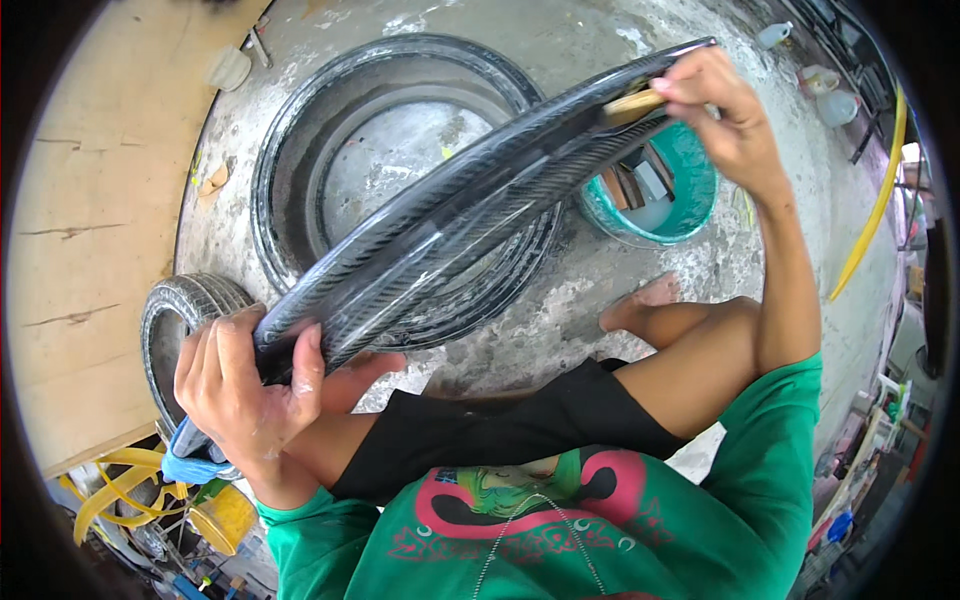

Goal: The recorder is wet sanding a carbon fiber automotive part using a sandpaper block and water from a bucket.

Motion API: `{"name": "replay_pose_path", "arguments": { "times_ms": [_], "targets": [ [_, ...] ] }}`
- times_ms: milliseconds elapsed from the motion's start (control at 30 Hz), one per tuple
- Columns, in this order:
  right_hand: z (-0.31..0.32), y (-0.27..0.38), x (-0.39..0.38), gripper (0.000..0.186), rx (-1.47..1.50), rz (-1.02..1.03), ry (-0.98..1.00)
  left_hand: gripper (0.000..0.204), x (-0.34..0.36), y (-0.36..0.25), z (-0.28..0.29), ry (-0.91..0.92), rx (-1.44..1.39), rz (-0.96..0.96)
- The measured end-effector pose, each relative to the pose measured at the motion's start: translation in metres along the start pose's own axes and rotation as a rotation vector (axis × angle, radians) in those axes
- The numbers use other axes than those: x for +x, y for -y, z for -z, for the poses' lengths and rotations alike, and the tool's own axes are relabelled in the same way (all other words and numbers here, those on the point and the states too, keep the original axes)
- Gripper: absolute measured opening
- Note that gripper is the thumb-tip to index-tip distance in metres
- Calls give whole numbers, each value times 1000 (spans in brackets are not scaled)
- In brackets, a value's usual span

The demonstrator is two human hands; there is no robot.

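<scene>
A long, curved, glossy black carbon-fibre part (470,205) slants across the view, from lower left up to the far right. My left hand (245,390) is closed around its near end, thumb on top and fingers along the outer side. At the far end, my right hand (725,120) pinches a small tan, flat block (630,106) against the part's recessed channel. The fingertips cover the block's right end. Below the part lies a large black tyre (275,180) on the floor, partly hidden by it.
A teal bucket (600,212) holding cloudy water and several flat blocks stands beneath the part's far end. A smaller tyre (158,330) leans by a plywood board (90,200) at left. A blue cloth (192,468) hangs near my left wrist. Bottles stand at the far right.
</scene>
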State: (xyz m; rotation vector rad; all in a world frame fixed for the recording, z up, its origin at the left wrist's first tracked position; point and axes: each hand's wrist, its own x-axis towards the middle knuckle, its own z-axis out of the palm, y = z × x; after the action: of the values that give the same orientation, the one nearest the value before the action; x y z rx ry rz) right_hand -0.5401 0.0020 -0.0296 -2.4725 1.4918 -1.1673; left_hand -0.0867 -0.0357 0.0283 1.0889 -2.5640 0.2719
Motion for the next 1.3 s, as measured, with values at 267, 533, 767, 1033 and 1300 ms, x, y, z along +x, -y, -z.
{"name": "replay_pose_path", "arguments": {
  "times_ms": [267, 533, 767, 1033, 1300],
  "targets": [
    [-10, 35, 23, 35, -40, 63, 119, 31, -4, 7, -5, -66, 18, -52],
    [17, 13, -3, 35, -186, -44, 53, 34, 1, -3, -6, -56, 18, -66],
    [28, -24, -18, 23, 8, -127, 65, 33, -6, 6, -5, -70, 39, -47],
    [5, 7, -6, 19, 82, -84, 80, 33, -8, 2, -3, -55, 21, -84],
    [33, -30, -36, 22, 97, -215, 89, 30, 0, -1, -6, -58, 1, -90]
  ]
}}
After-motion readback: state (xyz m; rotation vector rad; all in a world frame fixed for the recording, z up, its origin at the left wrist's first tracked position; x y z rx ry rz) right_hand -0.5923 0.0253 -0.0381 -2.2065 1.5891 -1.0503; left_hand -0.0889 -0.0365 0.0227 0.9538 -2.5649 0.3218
